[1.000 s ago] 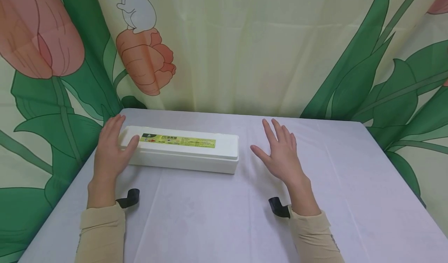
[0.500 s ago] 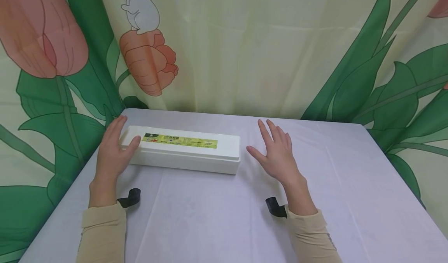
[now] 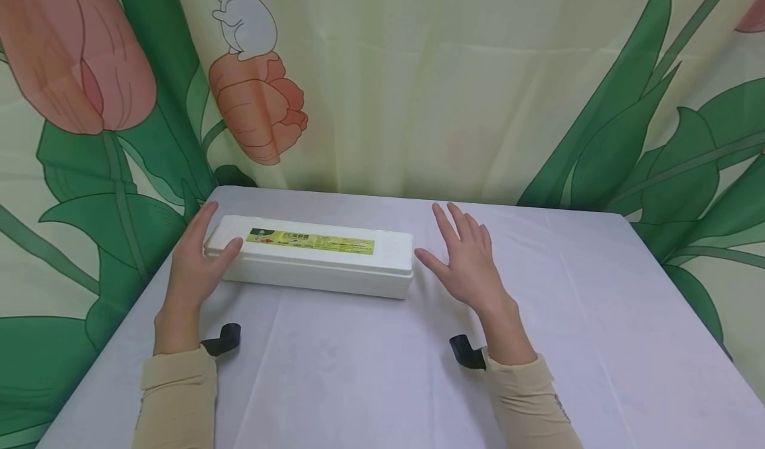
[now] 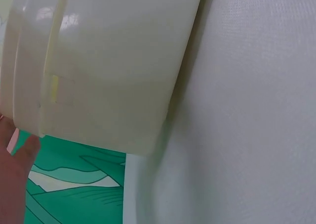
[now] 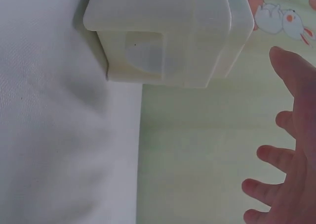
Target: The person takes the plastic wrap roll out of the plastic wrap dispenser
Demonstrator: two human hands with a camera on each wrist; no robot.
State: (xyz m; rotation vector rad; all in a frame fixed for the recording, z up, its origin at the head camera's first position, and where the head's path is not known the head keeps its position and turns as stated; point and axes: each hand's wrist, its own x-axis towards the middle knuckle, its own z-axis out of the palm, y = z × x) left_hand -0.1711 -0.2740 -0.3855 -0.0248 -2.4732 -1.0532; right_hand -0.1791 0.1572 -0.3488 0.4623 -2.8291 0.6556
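A long white lidded box (image 3: 317, 273) with a yellow-green label (image 3: 311, 241) lies across the left half of the table. My left hand (image 3: 194, 266) is at its left end, fingers extended and thumb over the front corner of the lid; whether it touches is not clear. In the left wrist view the hand (image 4: 15, 169) shows at the lower left beside the box (image 4: 108, 75). Off the box's right end, my right hand (image 3: 466, 263) is held up with fingers spread, holding nothing. The right wrist view shows a gap between the hand (image 5: 291, 150) and the box (image 5: 153, 36).
A white cloth covers the table (image 3: 352, 382). Behind it hangs a curtain (image 3: 418, 84) printed with tulips, leaves, a carrot and a rabbit. Black wrist mounts (image 3: 224, 339) stick out beside both sleeves, the right one (image 3: 467, 353) low over the cloth.
My right hand has moved left, closer to the box's right end. The left hand stays at the left end, and the whole view has shifted slightly.
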